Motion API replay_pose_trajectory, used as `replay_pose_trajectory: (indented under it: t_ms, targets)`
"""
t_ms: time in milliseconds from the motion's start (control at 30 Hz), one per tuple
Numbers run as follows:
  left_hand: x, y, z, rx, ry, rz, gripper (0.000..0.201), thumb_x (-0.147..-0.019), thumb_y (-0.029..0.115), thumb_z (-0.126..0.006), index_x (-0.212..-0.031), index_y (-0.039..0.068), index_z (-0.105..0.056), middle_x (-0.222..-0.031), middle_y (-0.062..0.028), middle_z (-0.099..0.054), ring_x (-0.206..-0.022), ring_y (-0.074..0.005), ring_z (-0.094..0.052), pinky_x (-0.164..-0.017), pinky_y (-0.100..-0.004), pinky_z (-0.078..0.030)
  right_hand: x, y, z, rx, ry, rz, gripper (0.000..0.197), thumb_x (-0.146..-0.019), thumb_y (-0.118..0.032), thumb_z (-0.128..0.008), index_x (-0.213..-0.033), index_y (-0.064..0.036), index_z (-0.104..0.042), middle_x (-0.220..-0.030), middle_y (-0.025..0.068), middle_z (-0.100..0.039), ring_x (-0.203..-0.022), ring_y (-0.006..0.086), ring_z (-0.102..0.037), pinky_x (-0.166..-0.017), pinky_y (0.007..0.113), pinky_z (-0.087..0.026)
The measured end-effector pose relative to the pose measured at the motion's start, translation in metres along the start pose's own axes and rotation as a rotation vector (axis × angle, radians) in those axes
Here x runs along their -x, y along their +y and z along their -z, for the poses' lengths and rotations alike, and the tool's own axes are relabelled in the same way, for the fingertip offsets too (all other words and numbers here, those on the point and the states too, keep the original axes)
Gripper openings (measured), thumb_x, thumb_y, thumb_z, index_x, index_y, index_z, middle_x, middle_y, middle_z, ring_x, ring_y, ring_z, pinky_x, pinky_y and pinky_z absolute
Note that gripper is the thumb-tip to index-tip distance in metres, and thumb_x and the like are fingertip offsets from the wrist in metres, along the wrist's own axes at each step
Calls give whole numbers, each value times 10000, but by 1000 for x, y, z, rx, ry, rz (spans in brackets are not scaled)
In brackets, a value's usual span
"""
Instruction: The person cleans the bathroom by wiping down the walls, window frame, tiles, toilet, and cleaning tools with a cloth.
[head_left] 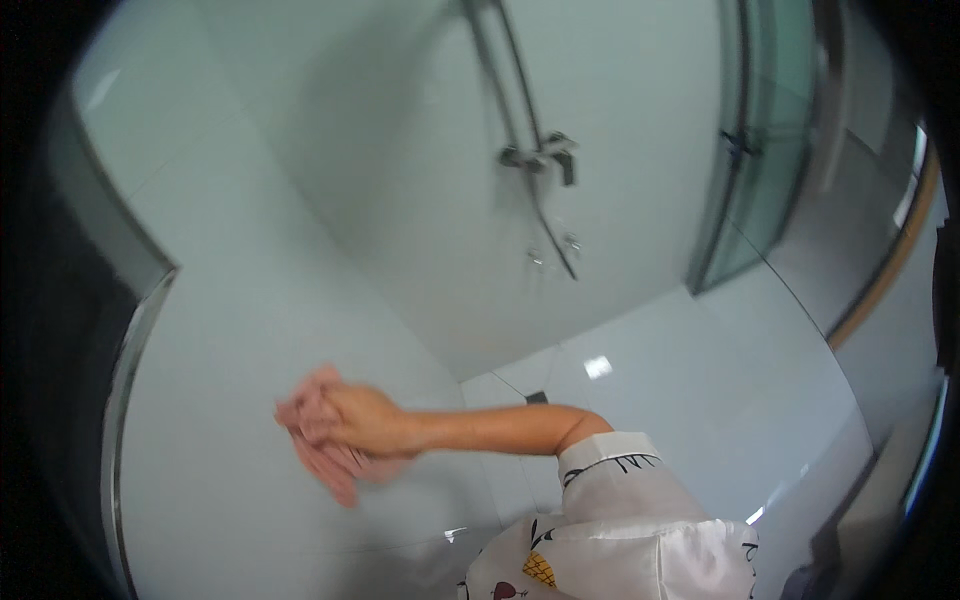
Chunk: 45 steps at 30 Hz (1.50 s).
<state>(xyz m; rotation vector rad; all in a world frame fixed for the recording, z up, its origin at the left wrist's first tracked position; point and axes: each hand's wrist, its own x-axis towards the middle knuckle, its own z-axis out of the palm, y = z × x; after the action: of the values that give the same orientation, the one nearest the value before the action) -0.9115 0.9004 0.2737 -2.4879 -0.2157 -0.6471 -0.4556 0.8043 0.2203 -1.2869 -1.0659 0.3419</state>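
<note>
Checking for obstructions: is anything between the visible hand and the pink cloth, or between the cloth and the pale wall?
Nothing visible. The right hand has its grip closed on the pink cloth, and no object shows between the cloth and the pale wall, though whether they touch is unclear.

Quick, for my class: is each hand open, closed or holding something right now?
Left hand: out of view, so cannot be told.
Right hand: closed, holding a pink cloth.
</note>
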Motion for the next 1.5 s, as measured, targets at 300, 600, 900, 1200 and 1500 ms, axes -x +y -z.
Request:
replay_pose_trajectory:
  t_ms: [300,600,900,1200,1500]
  targets:
    - [-73,186,-201,1958,-119,451,910,-854,66,-649,-1501,65,-9,-1514,-141,-207,-1388,-251,-261,-1089,-419,-298,147,65,-66,-485,-50,-377,254,-928,-132,-514,-1142,-4,-562,-1112,91,-582,-1030,164,-558,-871,313,-468]
    - [-25,175,-175,1948,99,1036,784,-862,60,-611,-1482,34,-131,-1394,-126,-389,-1287,-201,-394,-1062,-358,-334,143,52,-100,-307,-663,-199,327,-909,-75,-554,-1218,18,-496,-1167,79,-564,-1071,169,-539,-926,308,-438]
    - [-16,168,-25,1079,-612,921,618,-934,397,-529,-1447,132,-311,-1257,-156,-561,-1111,-334,-558,-940,-407,-453,144,78,-148,-781,-724,-673,427,-813,51,-499,-1234,-4,-448,-1074,124,-600,-990,218,-603,-861,330,-506]
    - [58,99,228,-681,169,1013,285,-843,126,-634,-1112,39,-596,-1107,-151,-618,-1015,-336,-586,-867,-393,-471,63,-28,-143,-844,-564,-142,550,-779,-89,-661,-1279,-32,-438,-1206,122,-524,-1048,218,-571,-843,359,-508]
    - [140,-49,349,-681,-60,1318,579,-823,379,-618,-1281,38,-521,-1317,-162,-514,-1224,-317,-485,-1003,-412,-402,-115,-245,-252,201,-292,891,472,-846,-280,-625,-1275,-104,-537,-1270,120,-543,-1190,279,-513,-961,360,-431]
